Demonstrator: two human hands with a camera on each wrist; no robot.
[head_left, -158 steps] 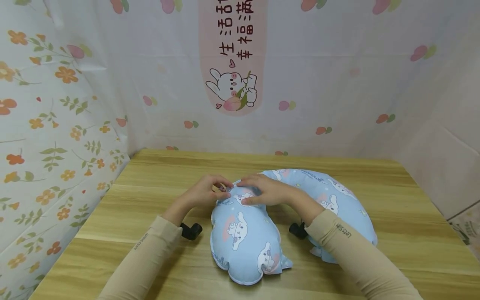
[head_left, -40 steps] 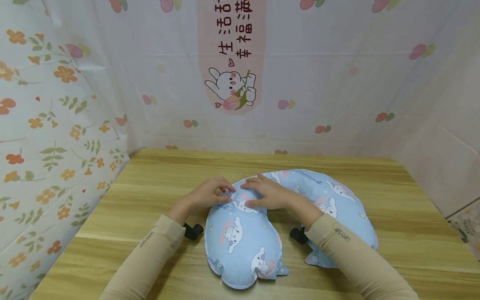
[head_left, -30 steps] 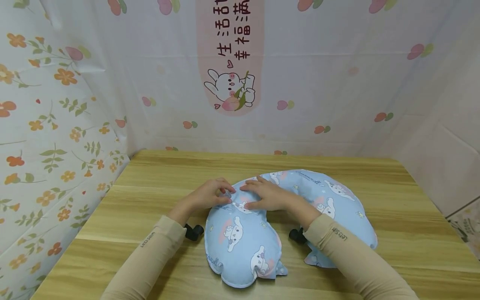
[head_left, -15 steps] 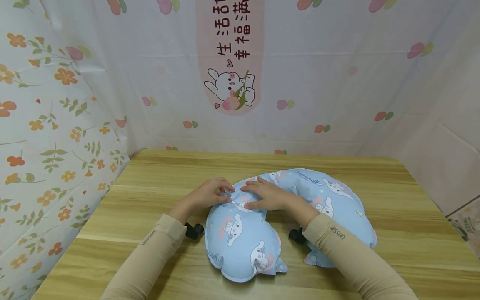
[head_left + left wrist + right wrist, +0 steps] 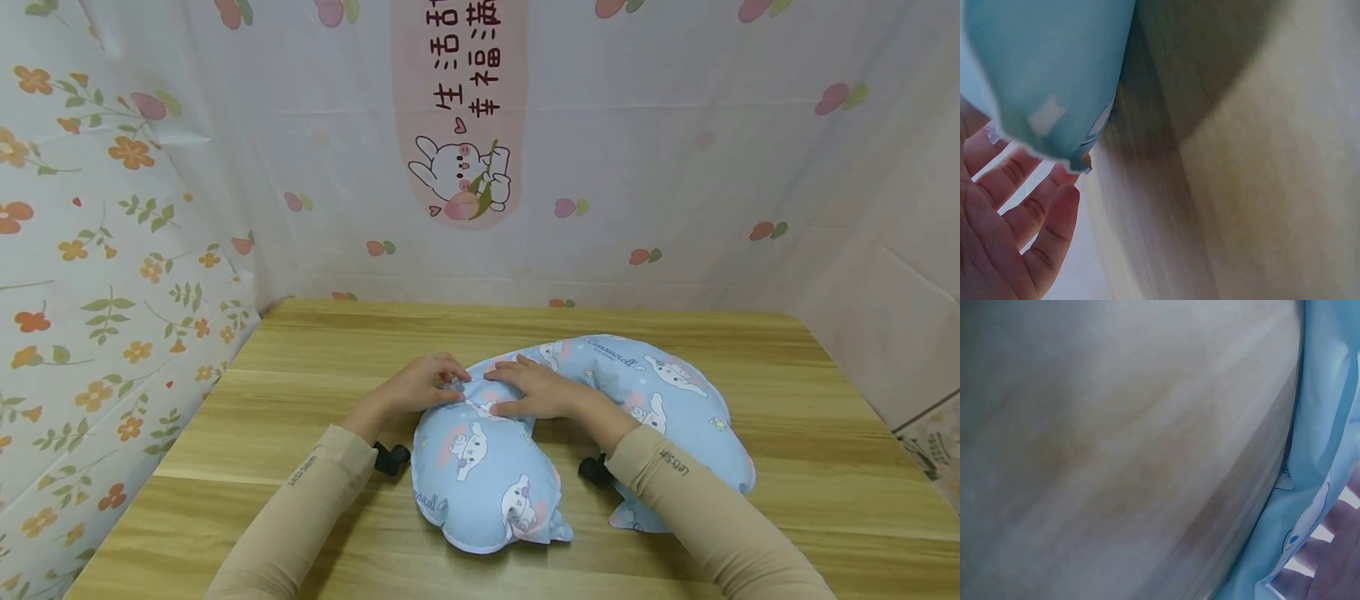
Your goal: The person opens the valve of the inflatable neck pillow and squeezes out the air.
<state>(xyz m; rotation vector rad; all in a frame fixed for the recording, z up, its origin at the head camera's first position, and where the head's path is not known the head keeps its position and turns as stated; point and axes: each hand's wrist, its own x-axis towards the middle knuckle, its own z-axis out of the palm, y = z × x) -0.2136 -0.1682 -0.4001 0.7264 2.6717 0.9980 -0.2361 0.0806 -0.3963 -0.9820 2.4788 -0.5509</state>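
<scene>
A blue U-shaped neck pillow (image 5: 487,475) printed with cartoon dogs lies on the wooden table (image 5: 300,367). My left hand (image 5: 427,388) is at the pillow's upper left edge, and its fingertips pinch a small clear valve (image 5: 453,385). Beside it, my right hand (image 5: 528,392) lies on the pillow with straight fingers pressing down. In the left wrist view the pillow's edge (image 5: 1041,62) hangs over my fingers (image 5: 1035,219). The right wrist view shows the pillow's side (image 5: 1329,425) against the table (image 5: 1116,456).
Curtains with flower and fruit prints (image 5: 112,208) close off the table on the left, back and right. Bare wood lies left of the pillow and along the far edge (image 5: 525,321). Black wrist cameras (image 5: 392,458) sit under both forearms.
The pillow's near lobe has drawn back a little toward my hands. Both hands have stayed at the valve area.
</scene>
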